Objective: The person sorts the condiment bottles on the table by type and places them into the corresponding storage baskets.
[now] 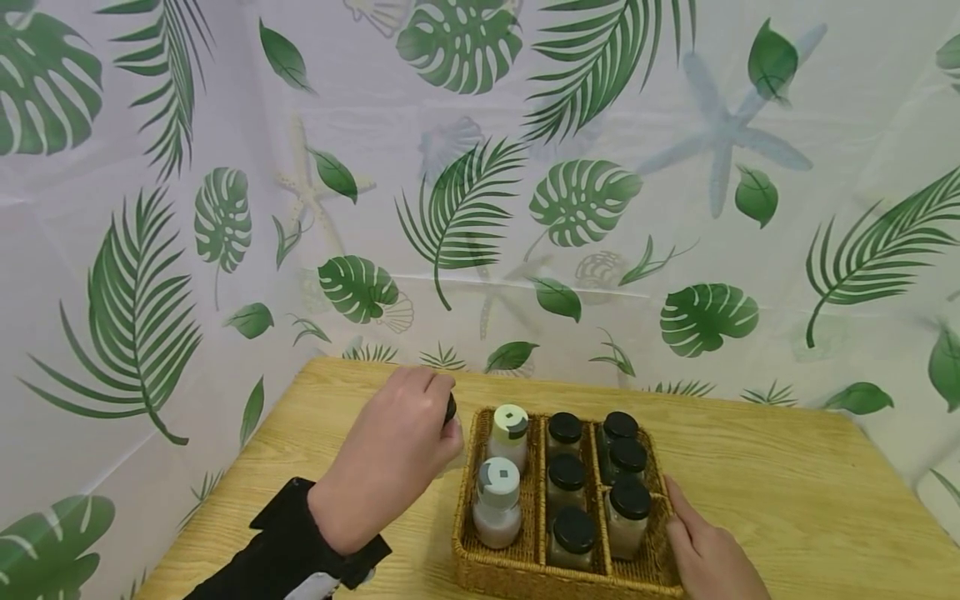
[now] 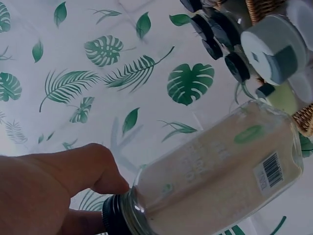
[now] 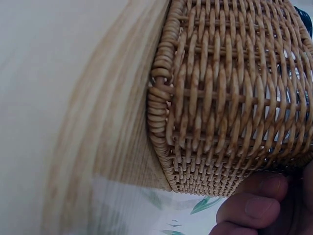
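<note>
Right hand (image 1: 708,554) touching basket (image 1: 525,575); left hand (image 1: 390,458) gripping jar (image 2: 215,171).

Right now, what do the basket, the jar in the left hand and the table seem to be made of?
The basket looks like woven wicker or rattan: tan strands cross over each other, matte. The jar seems to be clear glass, though it could be plastic: glossy, with pale powder showing through, and a black ribbed cap. The table shows light wood grain, perhaps a laminate. The left hand grips the jar by its cap.

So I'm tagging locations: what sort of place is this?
Probably a staged recording booth, not a real kitchen: a leaf-print curtain walls in one wooden table bearing only a wicker basket of jars.
</note>
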### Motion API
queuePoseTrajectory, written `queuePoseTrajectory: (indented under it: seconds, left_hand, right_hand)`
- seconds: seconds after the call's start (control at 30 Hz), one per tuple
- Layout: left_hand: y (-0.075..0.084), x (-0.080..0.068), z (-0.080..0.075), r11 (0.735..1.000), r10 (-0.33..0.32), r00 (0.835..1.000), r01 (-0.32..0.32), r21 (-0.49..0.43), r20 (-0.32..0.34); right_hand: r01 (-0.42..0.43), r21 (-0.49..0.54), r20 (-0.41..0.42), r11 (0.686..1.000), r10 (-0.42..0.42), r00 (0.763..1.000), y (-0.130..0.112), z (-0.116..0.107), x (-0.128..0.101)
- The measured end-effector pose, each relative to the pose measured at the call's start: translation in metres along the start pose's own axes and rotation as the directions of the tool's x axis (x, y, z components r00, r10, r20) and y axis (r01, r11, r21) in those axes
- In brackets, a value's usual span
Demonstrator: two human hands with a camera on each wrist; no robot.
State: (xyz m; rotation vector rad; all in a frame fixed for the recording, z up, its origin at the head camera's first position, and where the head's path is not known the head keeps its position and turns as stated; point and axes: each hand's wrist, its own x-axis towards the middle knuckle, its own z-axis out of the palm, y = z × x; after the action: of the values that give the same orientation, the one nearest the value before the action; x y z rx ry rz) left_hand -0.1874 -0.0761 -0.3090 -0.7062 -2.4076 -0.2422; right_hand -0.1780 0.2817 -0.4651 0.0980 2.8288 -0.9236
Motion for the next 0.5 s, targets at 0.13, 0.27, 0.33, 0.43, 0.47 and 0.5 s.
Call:
queuePoseTrajectory:
  seconds: [0.13, 0.27, 0.33, 0.43, 0.47, 0.5]
  left_hand:
    - [0.017, 0.012, -0.002, 0.998, 0.055, 0.998, -0.056, -0.003, -0.015]
    - [0.033, 0.024, -0.001, 0.992, 0.12, 0.992, -0.121, -0.023, -0.039]
    - [0.041, 0.028, 0.0, 0.988, 0.15, 0.988, -0.151, -0.029, -0.042]
    - [0.052, 0.033, 0.002, 0.983, 0.182, 0.983, -0.182, -0.024, -0.02]
    - [0.056, 0.035, 0.003, 0.981, 0.194, 0.981, -0.194, -0.019, -0.013]
    - [0.06, 0.036, 0.003, 0.978, 0.206, 0.979, -0.206, -0.021, -0.002]
  right_hand:
    - [-0.003, 0.0, -0.003, 1.0, 0.003, 1.0, 0.001, 0.0, 0.0]
    - [-0.006, 0.001, -0.003, 1.0, 0.006, 1.0, 0.002, 0.0, -0.001]
    - [-0.009, 0.003, -0.002, 1.0, 0.009, 1.0, 0.001, 0.0, -0.001]
    - [-0.009, 0.004, -0.004, 1.0, 0.009, 1.0, 0.001, 0.0, -0.002]
    - [-0.007, 0.005, -0.005, 1.0, 0.007, 1.0, 0.001, 0.0, -0.001]
    - [-0.009, 0.005, -0.006, 1.0, 0.009, 1.0, 0.0, 0.0, -0.002]
